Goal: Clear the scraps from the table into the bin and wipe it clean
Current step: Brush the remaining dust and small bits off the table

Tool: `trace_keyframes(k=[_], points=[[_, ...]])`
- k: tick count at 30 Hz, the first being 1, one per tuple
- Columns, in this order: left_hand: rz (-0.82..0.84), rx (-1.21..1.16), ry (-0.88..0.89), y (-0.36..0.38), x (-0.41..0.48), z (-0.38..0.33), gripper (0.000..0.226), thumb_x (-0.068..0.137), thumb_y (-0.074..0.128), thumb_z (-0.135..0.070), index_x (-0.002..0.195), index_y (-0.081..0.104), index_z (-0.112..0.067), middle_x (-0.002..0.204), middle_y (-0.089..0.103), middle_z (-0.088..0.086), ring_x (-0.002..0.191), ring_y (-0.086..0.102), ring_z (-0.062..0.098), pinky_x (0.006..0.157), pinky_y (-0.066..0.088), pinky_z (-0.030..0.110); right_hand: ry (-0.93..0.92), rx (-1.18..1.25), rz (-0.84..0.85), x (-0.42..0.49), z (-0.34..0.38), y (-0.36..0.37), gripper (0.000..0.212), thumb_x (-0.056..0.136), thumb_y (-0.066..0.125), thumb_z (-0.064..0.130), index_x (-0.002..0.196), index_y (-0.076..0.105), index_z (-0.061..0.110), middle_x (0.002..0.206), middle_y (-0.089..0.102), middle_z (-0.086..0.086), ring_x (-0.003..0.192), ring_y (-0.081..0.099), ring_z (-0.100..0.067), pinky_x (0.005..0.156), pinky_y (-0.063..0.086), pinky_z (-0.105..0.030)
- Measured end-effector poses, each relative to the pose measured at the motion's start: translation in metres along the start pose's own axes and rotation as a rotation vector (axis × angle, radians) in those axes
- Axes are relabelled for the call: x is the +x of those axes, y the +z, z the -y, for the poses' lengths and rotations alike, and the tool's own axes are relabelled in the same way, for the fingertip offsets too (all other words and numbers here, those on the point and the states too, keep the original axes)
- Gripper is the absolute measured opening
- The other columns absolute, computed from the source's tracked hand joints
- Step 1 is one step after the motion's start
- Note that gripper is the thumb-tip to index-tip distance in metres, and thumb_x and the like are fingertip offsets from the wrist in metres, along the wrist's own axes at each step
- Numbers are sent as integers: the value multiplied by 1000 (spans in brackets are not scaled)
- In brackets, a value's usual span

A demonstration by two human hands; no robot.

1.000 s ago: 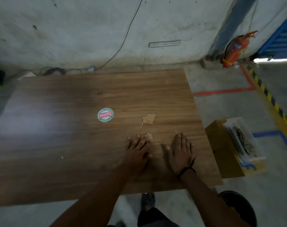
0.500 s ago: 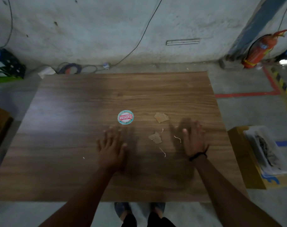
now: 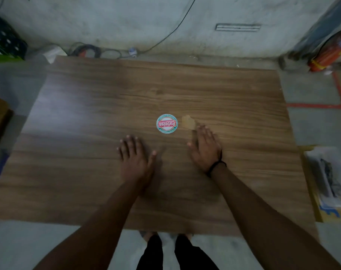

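A wooden table (image 3: 88, 172) fills the view. On it lies a round sticker-like lid (image 3: 167, 123) with red lettering, and just right of it a tan scrap (image 3: 188, 122). My right hand (image 3: 204, 148) lies flat on the table with straight fingers, its fingertips at the scrap's lower right edge. My left hand (image 3: 135, 156) rests flat on the wood below and left of the lid, fingers spread. Neither hand holds anything. The smaller scrap and the thin threads seen earlier are out of sight, possibly under my right hand.
A cardboard box (image 3: 311, 191) holding a white tray of waste (image 3: 329, 178) stands on the floor at the table's right edge. A fire extinguisher (image 3: 331, 53) leans at the back right. Cables (image 3: 88, 51) and a dark crate (image 3: 6, 43) lie behind the table.
The view has shifted so the table sits lower and more centred. My right hand has slid left and forward over the small scrap and threads. My left hand has moved slightly right.
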State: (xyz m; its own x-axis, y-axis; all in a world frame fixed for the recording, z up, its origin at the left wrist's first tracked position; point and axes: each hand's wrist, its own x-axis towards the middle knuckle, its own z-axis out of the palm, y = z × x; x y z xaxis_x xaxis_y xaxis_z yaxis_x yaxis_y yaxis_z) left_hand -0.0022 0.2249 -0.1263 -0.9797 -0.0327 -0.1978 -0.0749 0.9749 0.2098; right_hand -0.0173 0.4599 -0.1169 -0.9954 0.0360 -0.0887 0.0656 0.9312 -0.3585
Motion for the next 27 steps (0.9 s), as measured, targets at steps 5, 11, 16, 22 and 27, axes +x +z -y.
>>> trace_keyframes(k=[5,11,16,22,27], points=[[160,-329,392,-10,7,-35,83,86,6,-62,151,15,-12,160,8,8,147,-5,18,119,-6,36,-132,319,-41,8,51,11,71,90,25,49,144,33,3,151,34,-15,143,27,-26,117,14,-34],[-120,-440,88,-39,49,-3,71,94,17,-57,149,25,-14,157,20,11,146,11,28,119,4,48,-52,254,30,87,58,-19,56,98,36,39,147,30,12,155,28,-11,146,19,-25,118,16,-38],[-17,-129,-179,-43,66,53,67,98,18,-53,151,15,-11,160,6,13,146,0,34,116,-1,56,-346,-3,211,85,81,1,48,98,40,37,133,49,5,144,44,-17,136,37,-32,111,26,-40],[145,-34,350,-12,1,0,91,81,-8,-66,151,6,-9,160,-1,9,144,-15,18,118,-11,42,-618,-96,241,15,59,23,67,97,24,49,119,62,-1,125,61,-20,115,60,-36,95,46,-50],[201,-170,622,-11,-19,-5,83,88,-4,-68,150,16,-16,159,10,7,147,1,22,119,0,42,-485,59,227,-28,15,-14,57,97,27,41,139,45,7,149,39,-11,141,32,-24,117,23,-40]])
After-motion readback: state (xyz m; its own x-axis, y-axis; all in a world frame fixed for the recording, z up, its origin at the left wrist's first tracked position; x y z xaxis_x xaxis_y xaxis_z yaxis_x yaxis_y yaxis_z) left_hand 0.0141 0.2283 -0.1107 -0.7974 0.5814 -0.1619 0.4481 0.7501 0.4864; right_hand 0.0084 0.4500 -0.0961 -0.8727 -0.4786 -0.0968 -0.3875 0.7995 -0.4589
